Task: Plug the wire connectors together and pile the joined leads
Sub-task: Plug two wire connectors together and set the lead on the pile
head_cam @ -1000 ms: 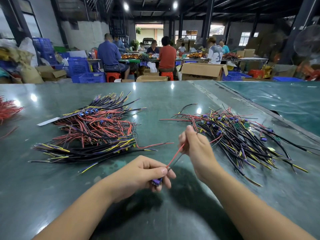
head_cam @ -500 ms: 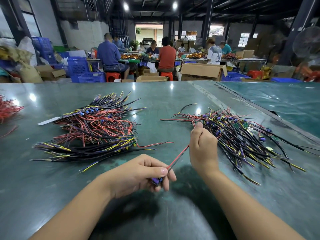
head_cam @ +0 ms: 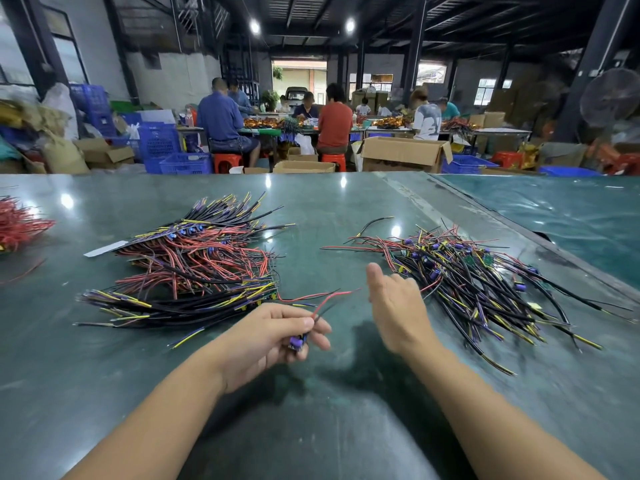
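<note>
Left hand: the left hand (head_cam: 273, 336) has its fingers curled round a small purple plastic connector (head_cam: 297, 341), held just above the glossy green tabletop (head_cam: 332, 209).
Held lead: a thin red-and-black wire pair (head_cam: 325, 304) rises from that connector and trails up and to the right, its free end unsupported.
Right hand: the right hand (head_cam: 398, 303) hangs between the two heaps with fingers loose and straight, grasping nothing; the thumb points up.
Left heap: a stacked pile of red, black and yellow leads with blue connectors (head_cam: 194, 268) lies just beyond the left hand.
Right heap: a looser spread of black, yellow and red wires with purple connectors (head_cam: 478, 282) lies just beside the right hand, some strands crossing one another.
Step, as I judge it: one half is in hand and its mate looks not yet picked.
Risk, tangling: pulling a single lead from the crossed right heap may drag neighbours along and scatter them across the table.
Risk, mismatch: blur hides the connector's face, so its orientation cannot be told; a reversed mate could bend pins or seat only partly.
Risk, snagging: the trailing wire end sits near the left heap's stray strands and could hook one when the hand moves.
Risk, mixing: a half-seated pair laid on the pile would pass unnoticed among the rest.
</note>
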{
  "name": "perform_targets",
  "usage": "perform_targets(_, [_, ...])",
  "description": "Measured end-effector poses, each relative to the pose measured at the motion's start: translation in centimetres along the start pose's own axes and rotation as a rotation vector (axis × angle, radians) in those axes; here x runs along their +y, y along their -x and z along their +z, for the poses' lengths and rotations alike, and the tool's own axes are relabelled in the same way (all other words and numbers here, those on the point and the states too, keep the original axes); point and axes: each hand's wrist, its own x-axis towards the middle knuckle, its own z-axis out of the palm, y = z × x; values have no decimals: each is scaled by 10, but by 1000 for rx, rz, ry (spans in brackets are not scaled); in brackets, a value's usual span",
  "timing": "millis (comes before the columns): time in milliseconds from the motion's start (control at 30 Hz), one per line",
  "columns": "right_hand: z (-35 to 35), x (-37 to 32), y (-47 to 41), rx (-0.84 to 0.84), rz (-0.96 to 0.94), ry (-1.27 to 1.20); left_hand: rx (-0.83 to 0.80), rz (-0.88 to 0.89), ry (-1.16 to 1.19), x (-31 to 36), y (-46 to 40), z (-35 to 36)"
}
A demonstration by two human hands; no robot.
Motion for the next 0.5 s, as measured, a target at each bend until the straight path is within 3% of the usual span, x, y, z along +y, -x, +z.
perform_targets(67, [-3,-7,7,-169,-49,114,75,21,22,0,-2,1])
perform_targets(167, [5,-29,22,-422,-75,-153,104,6,-34,-3,-4,8])
perform_targets(267, [16,-44,30,-368,-113,-369,63,7,-89,-5,-2,15])
perform_targets(400, [13,-40,16,-188,156,-703,97,11,-104,-2,2,17])
perform_targets(433, [8,-34,4,-101,211,-687,140,16,-114,-1,2,15])
perform_targets(500, [-11,-14,-30,12,256,-426,215,40,-149,1,2,10])
